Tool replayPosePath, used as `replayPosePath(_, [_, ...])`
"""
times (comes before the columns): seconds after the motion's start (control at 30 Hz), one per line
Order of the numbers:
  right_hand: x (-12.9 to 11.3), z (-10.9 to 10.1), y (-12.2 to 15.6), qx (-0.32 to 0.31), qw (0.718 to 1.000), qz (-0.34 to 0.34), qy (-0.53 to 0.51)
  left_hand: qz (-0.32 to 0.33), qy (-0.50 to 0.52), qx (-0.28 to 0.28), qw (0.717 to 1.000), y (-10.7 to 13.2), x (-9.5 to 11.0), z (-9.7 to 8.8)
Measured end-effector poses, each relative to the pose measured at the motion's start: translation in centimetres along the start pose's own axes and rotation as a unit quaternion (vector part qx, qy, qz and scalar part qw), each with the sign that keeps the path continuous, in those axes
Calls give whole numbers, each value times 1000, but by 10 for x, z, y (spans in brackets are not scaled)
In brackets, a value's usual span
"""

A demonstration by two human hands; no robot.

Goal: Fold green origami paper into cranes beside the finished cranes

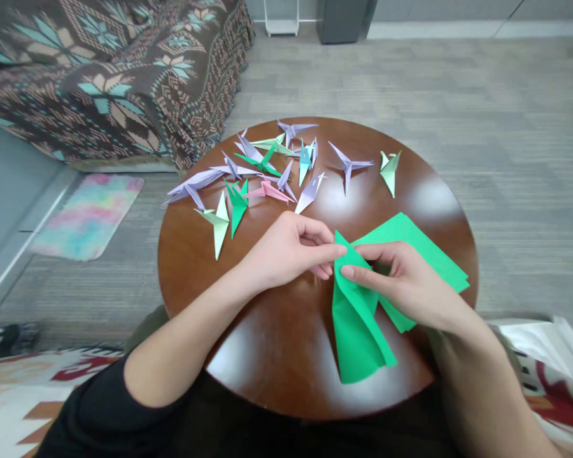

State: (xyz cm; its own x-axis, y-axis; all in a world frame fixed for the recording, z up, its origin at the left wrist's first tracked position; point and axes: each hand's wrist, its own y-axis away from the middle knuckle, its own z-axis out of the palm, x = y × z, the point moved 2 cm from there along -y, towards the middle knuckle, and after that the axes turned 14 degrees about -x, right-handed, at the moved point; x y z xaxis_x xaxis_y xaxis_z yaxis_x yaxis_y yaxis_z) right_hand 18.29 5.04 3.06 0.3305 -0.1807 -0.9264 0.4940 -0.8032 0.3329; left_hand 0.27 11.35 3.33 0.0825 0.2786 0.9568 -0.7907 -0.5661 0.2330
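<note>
A partly folded sheet of green paper [358,331] is held up between both hands over the near right part of the round table. Its upper corner is pinched by my left hand [303,251], the thumb lying across the front. My right hand [396,277] grips the same sheet along its upper right edge, thumb in front and fingers behind. Below, the sheet fans out into loose folds. Under and beside my right hand lies a stack of flat green paper [415,242], partly covered by that hand and the folded sheet.
Several folded paper cranes in purple, green, pink and blue crowd the far left of the brown table [277,343]. A pale green crane [390,172] stands apart at the far right. Beyond are a patterned sofa [124,89] and a pastel mat [90,216] on the floor.
</note>
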Motion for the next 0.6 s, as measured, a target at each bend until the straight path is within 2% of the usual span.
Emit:
replayPosePath(0.33, [1, -4, 0, 18, 999, -2, 36, 23, 19, 1, 1000, 0, -4, 0])
replayPosePath(0.5, [1, -2, 0, 14, 1000, -2, 21, 51, 24, 23, 998, -1, -4, -3])
replayPosePath(0.6, [1, -1, 1, 12, 1000, 10, 15, 80, 11, 63, 995, -1, -2, -8])
